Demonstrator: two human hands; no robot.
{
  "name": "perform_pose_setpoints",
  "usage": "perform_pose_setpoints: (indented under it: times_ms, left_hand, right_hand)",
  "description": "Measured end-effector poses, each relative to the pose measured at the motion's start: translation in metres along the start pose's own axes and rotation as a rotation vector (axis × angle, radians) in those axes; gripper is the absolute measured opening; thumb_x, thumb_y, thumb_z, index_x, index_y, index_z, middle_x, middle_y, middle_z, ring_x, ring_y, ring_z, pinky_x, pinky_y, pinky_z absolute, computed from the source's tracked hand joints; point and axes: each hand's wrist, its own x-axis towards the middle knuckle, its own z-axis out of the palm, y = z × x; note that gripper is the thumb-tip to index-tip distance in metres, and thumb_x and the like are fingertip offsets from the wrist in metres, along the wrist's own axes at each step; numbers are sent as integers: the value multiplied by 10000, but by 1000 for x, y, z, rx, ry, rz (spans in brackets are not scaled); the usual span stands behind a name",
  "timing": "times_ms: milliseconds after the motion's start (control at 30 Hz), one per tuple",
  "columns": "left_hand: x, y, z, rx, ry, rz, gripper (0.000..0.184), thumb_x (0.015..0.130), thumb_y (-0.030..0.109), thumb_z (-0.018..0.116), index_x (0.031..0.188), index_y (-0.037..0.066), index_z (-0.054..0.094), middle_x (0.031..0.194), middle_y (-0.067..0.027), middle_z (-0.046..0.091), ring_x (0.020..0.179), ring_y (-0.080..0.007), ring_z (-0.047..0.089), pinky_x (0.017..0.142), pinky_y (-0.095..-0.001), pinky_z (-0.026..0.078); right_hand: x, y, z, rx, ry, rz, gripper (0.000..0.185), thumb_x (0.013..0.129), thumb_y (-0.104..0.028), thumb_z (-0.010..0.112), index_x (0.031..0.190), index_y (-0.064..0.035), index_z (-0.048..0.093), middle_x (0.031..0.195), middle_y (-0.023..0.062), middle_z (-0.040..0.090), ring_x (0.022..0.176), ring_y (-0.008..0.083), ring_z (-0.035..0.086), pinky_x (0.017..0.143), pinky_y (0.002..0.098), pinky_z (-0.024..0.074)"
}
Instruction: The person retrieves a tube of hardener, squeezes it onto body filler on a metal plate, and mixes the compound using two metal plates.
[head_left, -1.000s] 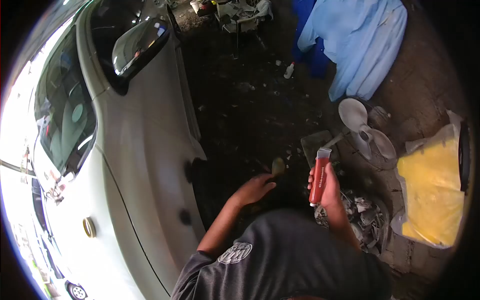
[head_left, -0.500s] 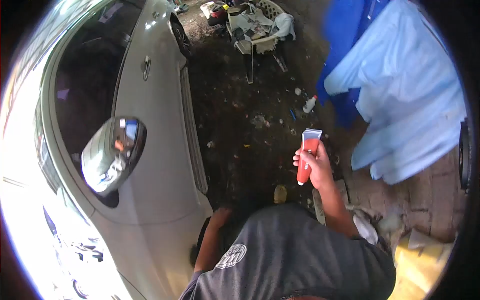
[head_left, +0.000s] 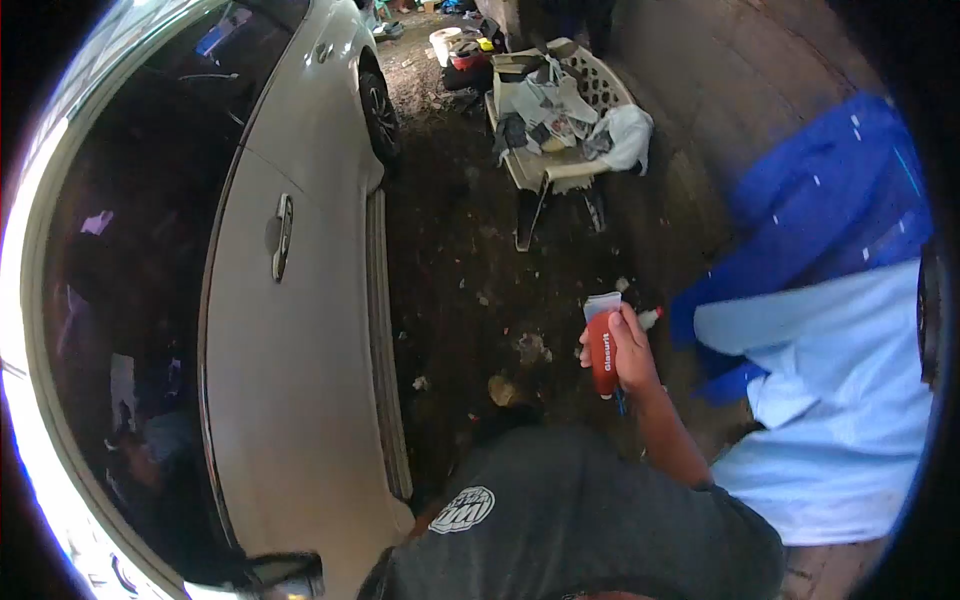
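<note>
In the head view, the right hand (head_left: 632, 358) is closed around a red tube (head_left: 604, 352), the fingers curled from beneath and their tips showing along its left side. The thumb lies at the tube's upper right, near its pale, flattened end. This end points away from the person, while the small light tip at the other end points back toward the body. White lettering on the tube reads "Glasurit". Hand and tube are held up in front of the person, over the dark, littered ground (head_left: 455, 290). The left hand is hidden, so whether it is spread, clenched or grasping something I cannot tell.

A dark shirt (head_left: 590, 510) with a white emblem (head_left: 463, 509) fills the lower middle. Just beyond the right hand, and partly covered by it, a white bottle (head_left: 648, 320) with a red cap lies on the ground. To the left stands a light-coloured car (head_left: 290, 380), with its door handle (head_left: 282, 238) and a wheel (head_left: 380, 118) in sight. Farther ahead, a pale chair (head_left: 598, 82) bears papers and a white cloth (head_left: 628, 135). On the right, a light blue cloth (head_left: 850, 380) partly overlaps a darker blue cloth (head_left: 830, 190).
</note>
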Motion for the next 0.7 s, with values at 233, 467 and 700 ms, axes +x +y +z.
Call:
perform_pose_setpoints:
  times_ms: [233, 467, 700]
  left_hand:
    - [203, 175, -241, 416, 238, 489, 337, 939, 279, 585, 1156, 40, 681, 1117, -211, 695, 1032, -346, 668, 860, -447, 518]
    - [278, 428, -412, -157, 329, 500, 439, 985, 353, 586, 1264, 18, 634, 1254, -209, 668, 1209, -373, 617, 1040, -438, 466]
    - [376, 411, -458, 191, 61, 413, 403, 1031, 318, 485, 1324, 68, 603, 1226, -256, 656, 1166, -408, 623, 976, -492, 485]
  right_hand:
    - [158, -31, -9, 24, 74, 4, 301, 1096, -273, 423, 1241, -29, 521, 966, 148, 703, 773, 199, 706, 712, 353, 605]
    - [318, -29, -8, -49, 98, 63, 322, 1095, -305, 441, 1263, -42, 524, 1000, 140, 706, 772, 185, 697, 707, 341, 596]
    - [535, -49, -5, -9, 7, 48, 344, 1098, -315, 450, 1189, -9, 579, 945, 125, 707, 767, 175, 689, 705, 321, 579]
